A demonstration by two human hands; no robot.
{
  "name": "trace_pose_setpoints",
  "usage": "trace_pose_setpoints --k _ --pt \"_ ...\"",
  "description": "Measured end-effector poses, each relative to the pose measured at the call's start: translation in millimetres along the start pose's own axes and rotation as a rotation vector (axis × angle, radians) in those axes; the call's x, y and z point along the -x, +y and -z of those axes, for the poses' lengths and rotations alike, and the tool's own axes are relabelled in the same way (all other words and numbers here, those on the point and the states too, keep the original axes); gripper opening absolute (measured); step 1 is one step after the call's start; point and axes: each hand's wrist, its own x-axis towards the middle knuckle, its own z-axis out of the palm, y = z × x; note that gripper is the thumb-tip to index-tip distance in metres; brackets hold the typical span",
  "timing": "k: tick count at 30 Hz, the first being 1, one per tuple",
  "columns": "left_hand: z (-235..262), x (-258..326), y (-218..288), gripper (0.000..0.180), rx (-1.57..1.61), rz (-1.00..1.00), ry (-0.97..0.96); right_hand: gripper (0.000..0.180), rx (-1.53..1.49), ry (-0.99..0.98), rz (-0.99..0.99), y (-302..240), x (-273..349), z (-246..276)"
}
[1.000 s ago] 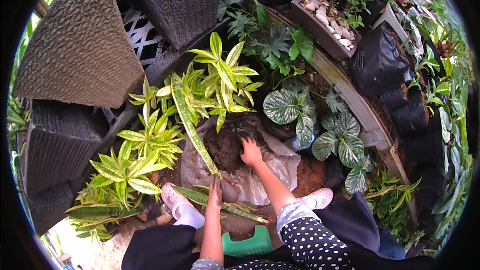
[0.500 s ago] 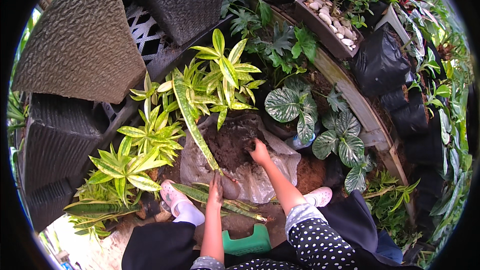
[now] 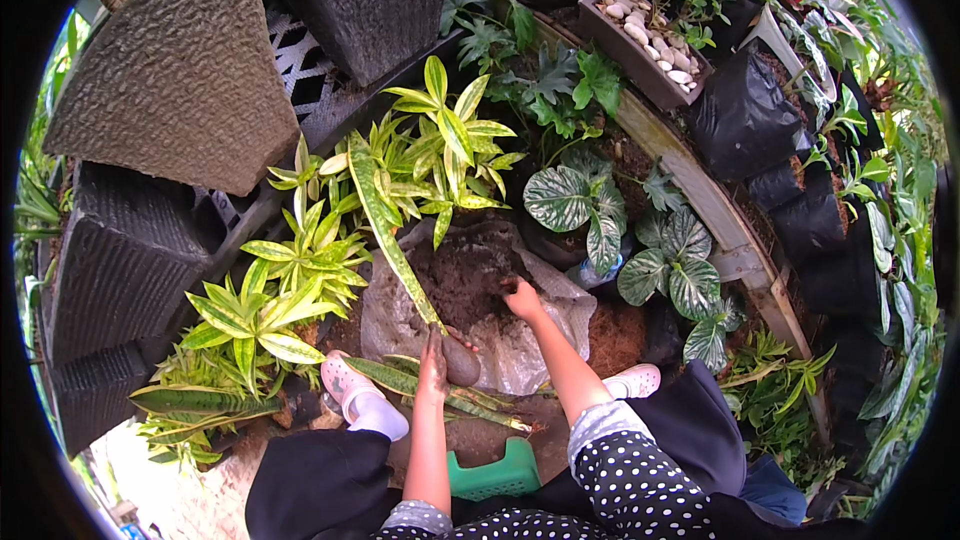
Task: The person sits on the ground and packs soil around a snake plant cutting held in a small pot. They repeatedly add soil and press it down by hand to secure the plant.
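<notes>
My left hand [image 3: 434, 360] is closed around a rounded, brownish, pot-like thing [image 3: 462, 364], its fingertips showing over the top edge. A long mottled snake plant leaf [image 3: 385, 225] rises from there and leans up to the left. My right hand [image 3: 521, 300] is curled at the right side of a heap of dark soil [image 3: 455, 280], its fingertips dark and closed on some of it. The soil lies on a spread, whitish plastic sack [image 3: 570, 325]. Cut snake plant leaves [image 3: 400, 380] lie below, partly behind my left wrist.
A green plastic stool [image 3: 495, 470] stands between my legs. Yellow-green leafy plants [image 3: 265, 325] crowd the left, below large dark textured planters [image 3: 175, 60]. White-veined plants [image 3: 690, 280], brown fibre [image 3: 615, 335] and a metal rail [image 3: 690, 185] are at the right; a pebble-filled trough [image 3: 650, 45] sits beyond.
My right hand has shifted slightly at the soil, its fingers lower and more curled. My left hand keeps its hold, with fingertips now visible over the brownish thing. The view has shifted slightly.
</notes>
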Motion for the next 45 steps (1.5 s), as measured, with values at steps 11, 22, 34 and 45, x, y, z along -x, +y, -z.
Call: trace_pose_setpoints --k 11,22,34,45 --pt "11 -5 -6 0.031 -0.019 -0.03 0.026 0.056 0.64 0.001 0.104 -33 26 0" --pt "5 -5 -6 0.034 -0.049 -0.042 0.041 0.041 0.418 0.062 0.105 -46 16 -2" --pt "8 -6 -4 0.033 -0.016 -0.015 0.051 0.041 0.45 0.208 0.137 -49 6 -9" --pt "7 -9 -3 0.038 -0.039 0.008 0.093 0.043 0.496 -0.029 0.213 -59 16 -18"
